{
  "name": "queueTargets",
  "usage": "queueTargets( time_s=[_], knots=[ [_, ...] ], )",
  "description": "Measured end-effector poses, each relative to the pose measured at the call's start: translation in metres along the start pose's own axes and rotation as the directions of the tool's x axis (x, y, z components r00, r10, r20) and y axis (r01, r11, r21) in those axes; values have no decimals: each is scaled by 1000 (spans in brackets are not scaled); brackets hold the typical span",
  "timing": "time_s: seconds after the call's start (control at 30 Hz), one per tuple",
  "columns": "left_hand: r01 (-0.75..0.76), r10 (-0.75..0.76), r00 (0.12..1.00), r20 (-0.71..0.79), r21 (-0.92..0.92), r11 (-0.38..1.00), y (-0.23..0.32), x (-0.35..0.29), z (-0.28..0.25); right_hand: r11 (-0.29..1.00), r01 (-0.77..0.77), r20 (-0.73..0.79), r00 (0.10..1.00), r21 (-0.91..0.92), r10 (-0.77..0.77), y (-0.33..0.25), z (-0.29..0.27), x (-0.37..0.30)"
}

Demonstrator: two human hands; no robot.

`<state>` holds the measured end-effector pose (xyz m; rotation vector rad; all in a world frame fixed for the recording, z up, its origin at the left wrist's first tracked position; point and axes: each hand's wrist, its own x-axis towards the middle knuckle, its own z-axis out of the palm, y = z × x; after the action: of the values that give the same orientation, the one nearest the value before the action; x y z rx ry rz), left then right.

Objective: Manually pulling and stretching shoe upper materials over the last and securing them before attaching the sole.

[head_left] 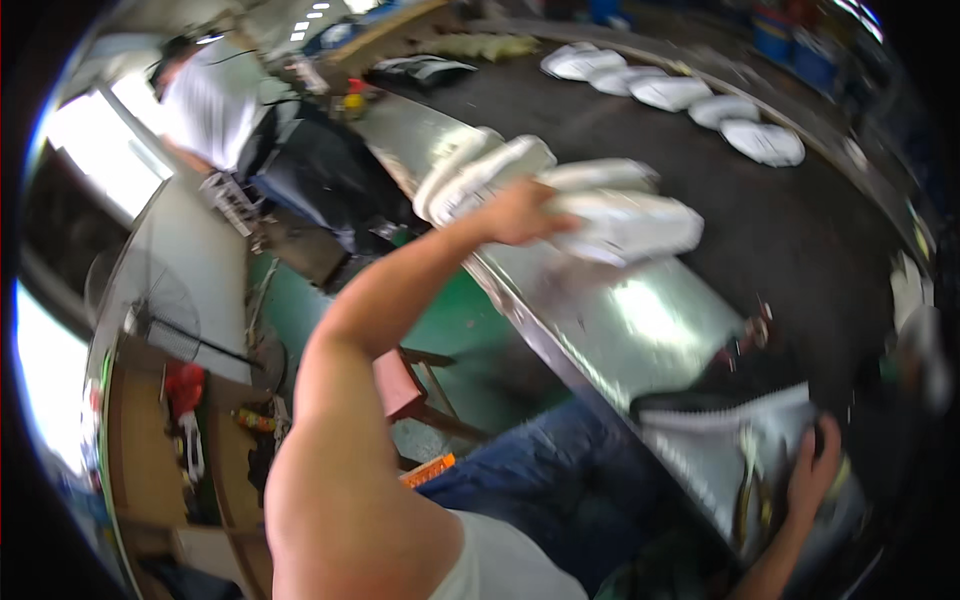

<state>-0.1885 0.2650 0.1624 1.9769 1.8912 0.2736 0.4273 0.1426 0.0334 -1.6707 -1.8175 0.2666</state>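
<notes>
Centrally: white padded pieces (640, 228), four, grouped over the silvery surface (600, 340), the nearest taken at its left end by the left hand (525, 212), grip closed, outlines blurred. At the near right: right hand (812, 470), fingers part-bent, hold impossible to tell; pliers (765, 500), one, just beside it. Beyond, on a dark covering (560, 115): row of white forms (670, 93), five. Containers: blue drums (771, 40), two, contents hidden; wooden shelf unit (140, 450), with red item (183, 388), one, and yellow-and-dark cylinder (253, 420), one. Room: green floor (475, 330); red stool (397, 385), one; standing fan (160, 310), one; co-worker (225, 105) in white top and dark apron, one.
</notes>
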Motion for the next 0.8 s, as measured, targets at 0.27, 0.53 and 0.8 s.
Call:
queueTargets(
  time_s=[0.27, 0.53, 0.8],
  knots=[
    [-417, 468, 825, -317, 218, 882, 38, -92, 39, 928, 134, 123, 988, -349, -96, -126, 4, -88],
    [-528, 455, 836, 306, 224, 819, 318, -8, 155, 923, -90, 32, 994, -374, 109, -179, -35, -206],
    [-404, 693, 705, 152, -717, 568, 245, -123, 115, 619, -623, 355, 781, 478, 513, -208, -11, -395]
  ],
)
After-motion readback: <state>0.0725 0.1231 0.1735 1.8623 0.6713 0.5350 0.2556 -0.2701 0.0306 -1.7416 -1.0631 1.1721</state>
